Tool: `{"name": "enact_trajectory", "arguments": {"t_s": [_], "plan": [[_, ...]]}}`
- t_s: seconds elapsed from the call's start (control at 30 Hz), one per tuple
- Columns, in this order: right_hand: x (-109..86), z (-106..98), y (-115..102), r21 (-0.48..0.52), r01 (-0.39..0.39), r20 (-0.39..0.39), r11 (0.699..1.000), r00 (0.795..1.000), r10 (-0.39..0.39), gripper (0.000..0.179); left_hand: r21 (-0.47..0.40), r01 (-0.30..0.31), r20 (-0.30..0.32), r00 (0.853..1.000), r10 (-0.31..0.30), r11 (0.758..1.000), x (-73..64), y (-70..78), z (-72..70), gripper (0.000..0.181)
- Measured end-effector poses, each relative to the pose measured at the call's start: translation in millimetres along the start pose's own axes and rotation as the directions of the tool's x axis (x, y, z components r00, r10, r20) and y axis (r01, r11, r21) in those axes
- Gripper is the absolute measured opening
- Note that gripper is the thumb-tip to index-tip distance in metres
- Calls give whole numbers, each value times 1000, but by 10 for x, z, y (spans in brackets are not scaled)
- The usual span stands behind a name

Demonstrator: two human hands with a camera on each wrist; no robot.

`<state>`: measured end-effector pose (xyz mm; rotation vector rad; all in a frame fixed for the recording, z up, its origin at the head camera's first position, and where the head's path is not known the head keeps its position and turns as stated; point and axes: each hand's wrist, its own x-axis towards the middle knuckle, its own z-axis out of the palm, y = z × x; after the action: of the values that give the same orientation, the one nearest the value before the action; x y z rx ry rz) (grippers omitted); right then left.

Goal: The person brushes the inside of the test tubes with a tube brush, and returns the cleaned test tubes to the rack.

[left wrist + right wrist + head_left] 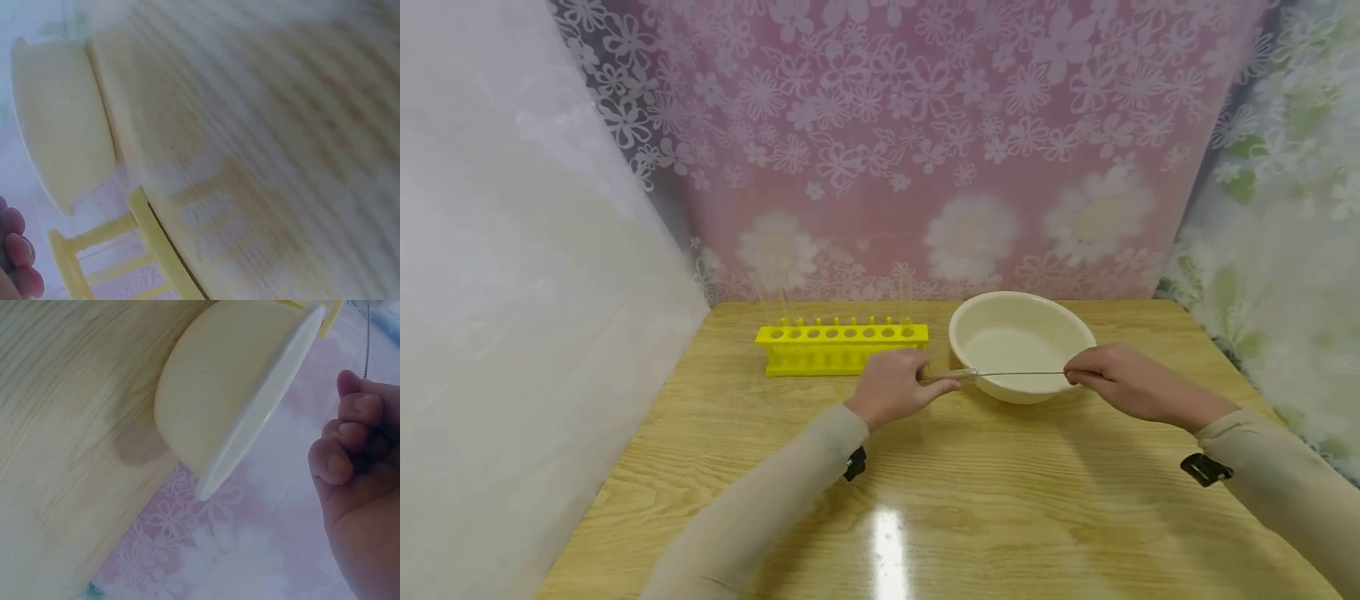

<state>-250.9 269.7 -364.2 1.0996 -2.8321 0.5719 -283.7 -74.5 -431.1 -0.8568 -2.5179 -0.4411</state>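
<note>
In the head view my left hand point(889, 390) grips a clear test tube point(953, 376), held level with its mouth facing right. A thin wire handle point(1022, 373) runs from the mouth of the tube to my right hand point(1116, 382), which pinches its end between thumb and fingers. It looks like a test tube brush, its head hidden inside the tube and behind the left hand. Twisted wire point(367, 347) shows in the right wrist view above the curled fingers point(340, 464). Only fingertips point(22, 250) of the left hand appear in the left wrist view.
A cream basin point(964, 354) stands at the back right, behind and below the wire. Left of it is a yellow test tube rack point(842, 335) with a few clear tubes upright at its ends. Floral curtains point(865, 150) hang behind the wooden table point(970, 492).
</note>
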Motion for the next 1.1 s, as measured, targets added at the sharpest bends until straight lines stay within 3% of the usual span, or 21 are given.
{"name": "enact_trajectory", "arguments": {"t_s": [0.3,0.53,0.7,1.1], "plan": [[-119,-138,155,-69,-44,-44,997,998,41,19,39,11,-28,1000,-9,999,-39,-100,-58,56],[-165,-150,201,-58,-64,-87,996,994,59,18,70,3,-25,1000,-1,998,4,-78,-48,58],[-200,-102,225,-60,-34,-128,998,991,26,18,75,-21,-43,999,24,997,37,-46,-42,57],[-63,-43,188,-68,26,-123,997,992,-34,17,49,18,-8,1000,-17,999,-18,-113,-40,57]]}}
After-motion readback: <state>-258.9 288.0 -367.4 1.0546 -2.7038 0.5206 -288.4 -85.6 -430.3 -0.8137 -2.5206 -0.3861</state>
